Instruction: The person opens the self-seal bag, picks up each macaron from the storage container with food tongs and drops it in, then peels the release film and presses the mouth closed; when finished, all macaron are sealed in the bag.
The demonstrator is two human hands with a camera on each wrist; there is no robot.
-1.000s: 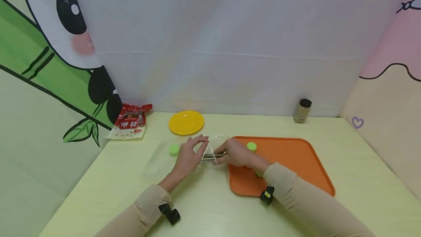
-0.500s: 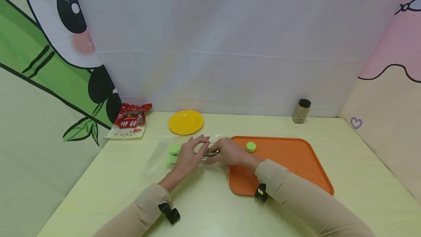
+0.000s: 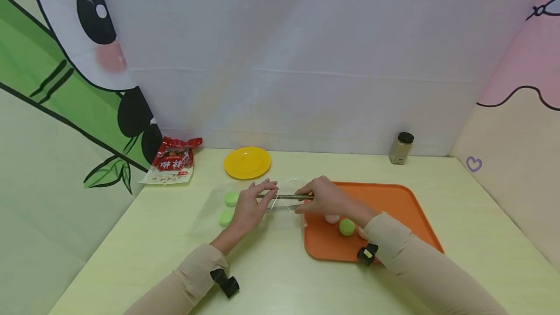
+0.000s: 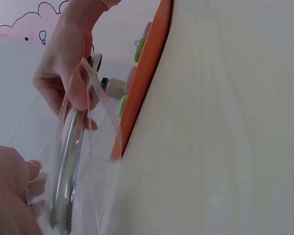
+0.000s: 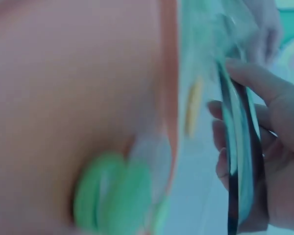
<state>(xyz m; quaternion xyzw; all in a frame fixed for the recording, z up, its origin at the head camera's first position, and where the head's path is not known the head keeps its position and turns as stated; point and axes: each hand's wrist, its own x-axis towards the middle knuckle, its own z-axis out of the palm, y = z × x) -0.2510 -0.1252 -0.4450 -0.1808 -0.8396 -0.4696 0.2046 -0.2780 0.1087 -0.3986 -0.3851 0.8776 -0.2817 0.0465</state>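
My left hand [image 3: 253, 205] pinches the mouth of a clear plastic bag [image 3: 205, 215] between thumb and fingers. The bag lies to the left on the table, with two green macarons [image 3: 232, 199] showing in it. Metal tongs [image 3: 286, 197] are gripped in my right hand [image 3: 323, 198] at the tray's left edge. In the left wrist view the tongs [image 4: 68, 161] reach into the bag's opening, with no macaron clearly visible between their tips. On the orange tray [image 3: 393, 208] sit a green macaron [image 3: 347, 227] and a pink macaron [image 3: 331, 218], partly behind my right arm.
Behind the bag stands a yellow plate [image 3: 247, 163]. A red and white snack packet [image 3: 172, 162] leans at the back left. Toward the back right is a black-capped seasoning jar [image 3: 401, 148].
My right hand with the tongs moved left, deeper into the bag, then back right toward the tray. A second green macaron has come into view in the bag. My left hand stays put.
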